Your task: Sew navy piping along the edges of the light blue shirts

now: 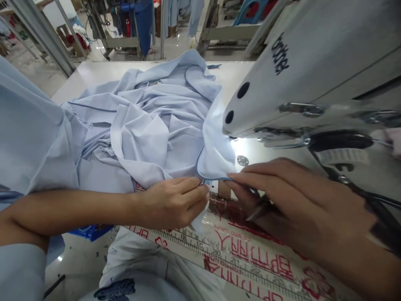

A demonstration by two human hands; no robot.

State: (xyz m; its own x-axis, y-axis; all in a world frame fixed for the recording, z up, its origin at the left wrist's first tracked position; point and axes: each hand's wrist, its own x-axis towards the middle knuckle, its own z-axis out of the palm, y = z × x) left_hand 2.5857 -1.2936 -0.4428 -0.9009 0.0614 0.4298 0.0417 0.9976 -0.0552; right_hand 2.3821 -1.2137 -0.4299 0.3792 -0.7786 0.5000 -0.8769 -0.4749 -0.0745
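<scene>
Sewing table [94, 79] under machine head [282, 79] — our left hand [172, 204] and right hand [300, 209] pinching pale blue collar [216, 154] edge, shirt [140, 125] bunched behind.

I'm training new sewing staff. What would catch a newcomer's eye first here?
A white Brother sewing machine head looms at upper right. Beneath it, a crumpled pale blue fabric garment sprawls over a white table, its blue-piped corner pinched between the left hand and right hand. A red-printed measuring strip runs along the near edge.
</scene>
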